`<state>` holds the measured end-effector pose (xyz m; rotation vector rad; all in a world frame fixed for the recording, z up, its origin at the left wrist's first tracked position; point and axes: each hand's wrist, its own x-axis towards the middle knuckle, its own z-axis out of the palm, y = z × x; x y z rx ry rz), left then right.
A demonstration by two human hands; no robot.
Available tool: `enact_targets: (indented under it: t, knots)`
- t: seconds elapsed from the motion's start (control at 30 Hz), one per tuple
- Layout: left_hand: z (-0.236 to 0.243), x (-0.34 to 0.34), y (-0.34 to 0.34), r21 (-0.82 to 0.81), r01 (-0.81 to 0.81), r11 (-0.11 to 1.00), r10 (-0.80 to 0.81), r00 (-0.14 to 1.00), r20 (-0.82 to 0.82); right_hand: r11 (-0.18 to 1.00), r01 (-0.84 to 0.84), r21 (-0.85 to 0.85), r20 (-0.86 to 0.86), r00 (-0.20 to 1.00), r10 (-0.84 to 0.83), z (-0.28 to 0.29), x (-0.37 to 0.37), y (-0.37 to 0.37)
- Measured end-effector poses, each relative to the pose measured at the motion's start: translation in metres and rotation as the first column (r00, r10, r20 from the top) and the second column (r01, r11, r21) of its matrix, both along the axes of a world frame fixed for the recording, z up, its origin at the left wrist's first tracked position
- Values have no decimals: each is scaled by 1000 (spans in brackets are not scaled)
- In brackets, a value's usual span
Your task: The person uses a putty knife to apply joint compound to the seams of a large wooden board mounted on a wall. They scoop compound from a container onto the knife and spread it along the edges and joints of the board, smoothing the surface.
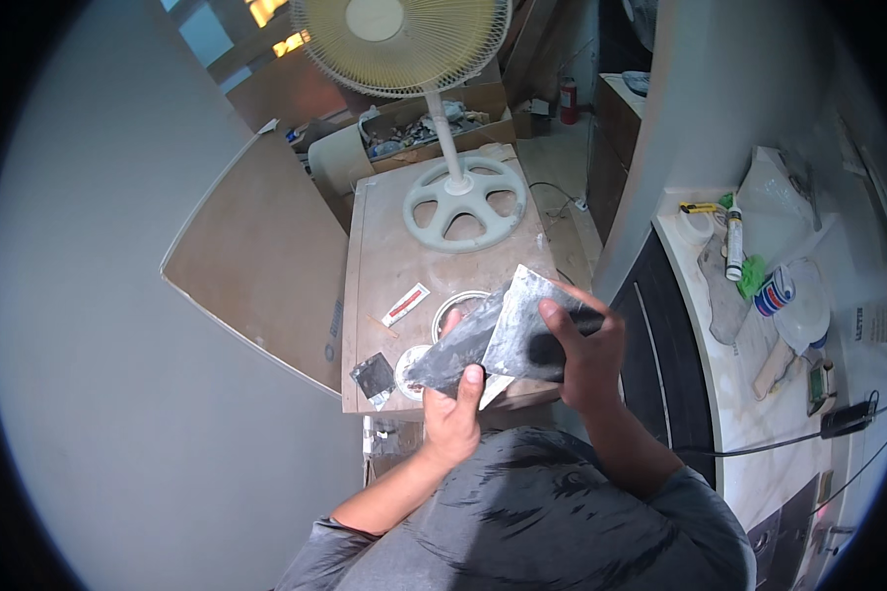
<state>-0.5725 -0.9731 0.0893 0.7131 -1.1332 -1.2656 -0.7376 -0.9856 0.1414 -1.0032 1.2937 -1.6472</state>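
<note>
In front of my body both hands are closed on dark, flat, white-smeared pieces that overlap and look like sandpaper. My left hand (452,424) grips the lower end of a long dark grey sheet (460,352), thumb on top and fingers beneath. Gripped at its right side by my right hand (591,357), thumb on its face, a rectangular sheet (524,330) carries a thick patch of white powder. Whether the two pieces are joined is hidden. Below them on the wooden board are a round white-rimmed container (445,307), a small white tub (411,370) and a black square sheet (372,375).
A pedestal fan (463,202) stands on the board's (375,246) far part. A white-and-red packet (405,304) lies nearer. Left leans a large brown panel (256,256). The right counter (749,424) bears a sealant tube (734,241), plastic bags and a black cable.
</note>
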Motion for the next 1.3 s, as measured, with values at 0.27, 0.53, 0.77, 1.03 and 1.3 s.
enact_targets:
  t: [0.27, 0.53, 0.77, 1.03, 1.3]
  knots:
    - [-17, -39, 13, -22, -199, 980, 191, 963, -191, 989, 106, -102, 2, 994, -107, -23, -1, 14]
    - [-1, -12, 10, -6, -41, 999, 41, 945, 323, 1000, -10, -27, 55, 998, 11, -26, -15, 6]
    - [9, 1, 4, 88, 39, 995, -76, 876, 476, 996, -67, -52, 85, 994, 71, -33, -13, -1]
    - [23, 14, -8, 117, 167, 979, -204, 810, 549, 983, -177, -48, -50, 983, 175, -29, -17, -3]
    - [32, 27, -26, 261, 383, 886, -460, 651, 604, 929, -352, -112, -273, 910, 311, -17, -21, -4]
